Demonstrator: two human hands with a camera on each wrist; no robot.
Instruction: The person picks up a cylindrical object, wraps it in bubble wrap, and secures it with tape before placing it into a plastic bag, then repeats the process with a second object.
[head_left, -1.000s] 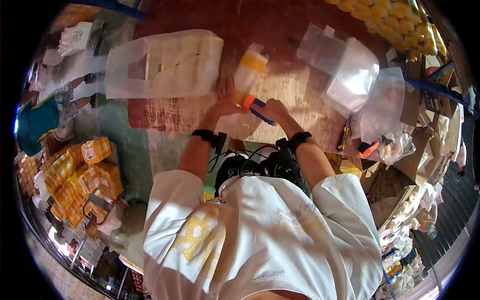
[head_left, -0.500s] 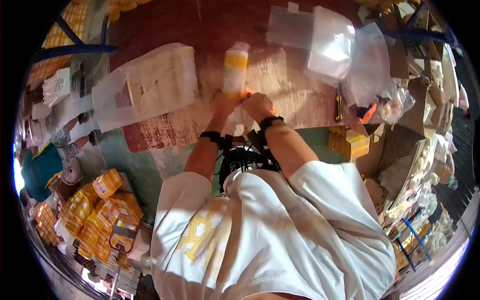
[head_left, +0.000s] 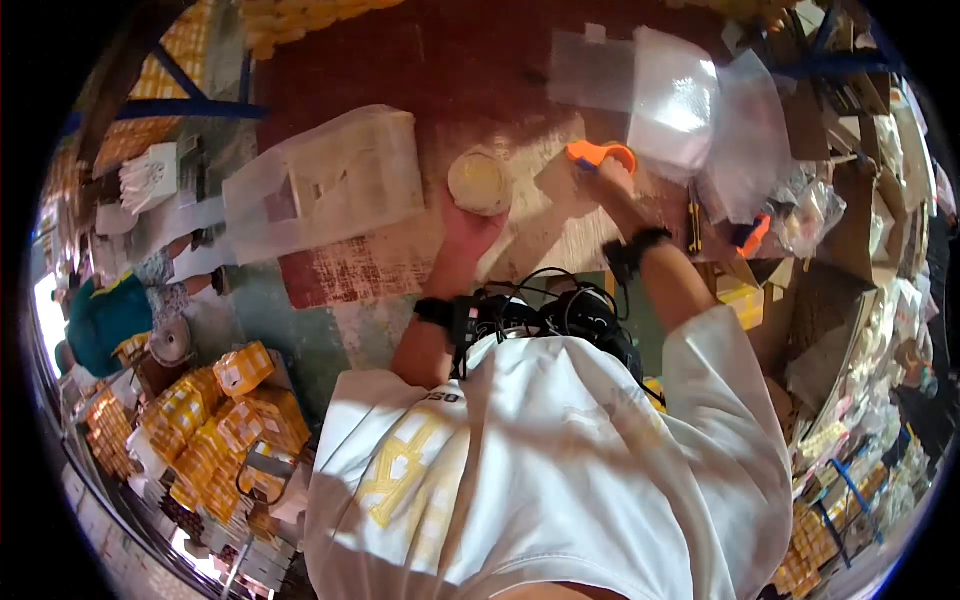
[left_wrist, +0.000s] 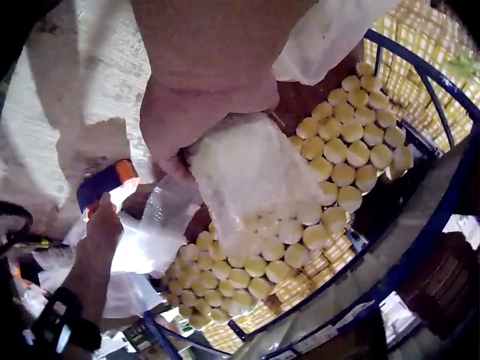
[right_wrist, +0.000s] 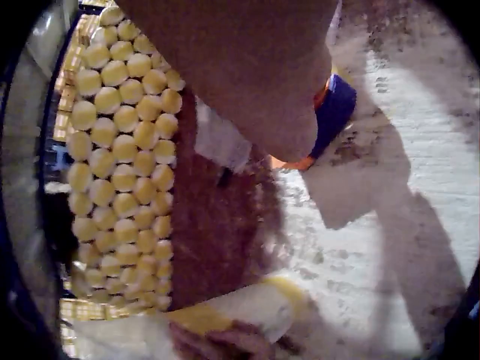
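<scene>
Table (head_left: 340,270) of worn red wood, rubbed white where the hands work, carries everything here. A large white plastic bag (head_left: 330,185) lies on its left part, and clear plastic bags (head_left: 690,100) are heaped on its right.

Between them stands a round pack wrapped in clear film with a yellow band (head_left: 480,182). Its long axis points up at the head camera, so only its round end shows there. Whether its lower end touches the table is hidden.

The left hand (head_left: 465,235) grips the pack from the near side, with the fingers (right_wrist: 217,341) curled round its body.

The orange-and-blue tape dispenser (head_left: 600,155) sits to the right of the pack, near it but apart. The right hand (head_left: 615,185) holds it, closed round the handle, just above the table. The pack therefore lies leftward of the right hand, and the left hand is the nearer one, already on it.
</scene>
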